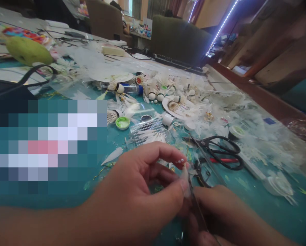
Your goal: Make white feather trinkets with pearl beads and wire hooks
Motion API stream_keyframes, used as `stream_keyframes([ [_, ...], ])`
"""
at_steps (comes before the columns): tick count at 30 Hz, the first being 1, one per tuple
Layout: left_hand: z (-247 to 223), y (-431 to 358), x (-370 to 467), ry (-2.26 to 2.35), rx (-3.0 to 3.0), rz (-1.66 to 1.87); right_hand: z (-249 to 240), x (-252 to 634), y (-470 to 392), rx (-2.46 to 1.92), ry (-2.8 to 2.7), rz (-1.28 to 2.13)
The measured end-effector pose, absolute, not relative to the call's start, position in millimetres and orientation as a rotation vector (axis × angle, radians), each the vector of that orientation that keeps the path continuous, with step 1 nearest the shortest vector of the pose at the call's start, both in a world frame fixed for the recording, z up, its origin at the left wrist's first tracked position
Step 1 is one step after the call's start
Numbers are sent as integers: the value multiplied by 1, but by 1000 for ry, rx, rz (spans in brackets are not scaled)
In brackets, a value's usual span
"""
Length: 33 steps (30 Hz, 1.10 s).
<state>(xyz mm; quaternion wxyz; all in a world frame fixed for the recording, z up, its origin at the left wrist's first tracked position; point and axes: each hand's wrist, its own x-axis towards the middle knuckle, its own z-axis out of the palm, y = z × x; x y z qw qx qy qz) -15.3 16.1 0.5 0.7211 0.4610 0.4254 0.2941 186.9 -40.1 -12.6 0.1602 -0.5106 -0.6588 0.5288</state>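
Near the lower middle, my left hand pinches a small whitish piece between thumb and fingers, with tiny pearl beads at the index fingertip. My right hand is closed just right of it, around a thin dark tool whose tip reaches up beside the whitish piece. The tool's exact kind is blurred. Just beyond the hands lie strings of grey-blue beads, a white feather and black-handled scissors.
Shuttlecocks, a white plate, a green-paint cap and plastic bags cover the teal mat. A green fruit lies back left. Pliers rest beside my right hand. Chairs stand behind the table.
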Motion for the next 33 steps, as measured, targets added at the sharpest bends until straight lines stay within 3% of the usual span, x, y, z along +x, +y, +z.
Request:
stream_keyframes([
  [26,-4,14,-16,942,1118,628,-12,186,-42,-1503,-2008,1311],
  [33,-3,15,-16,957,1108,644,-14,189,-42,-1471,-1977,1408],
])
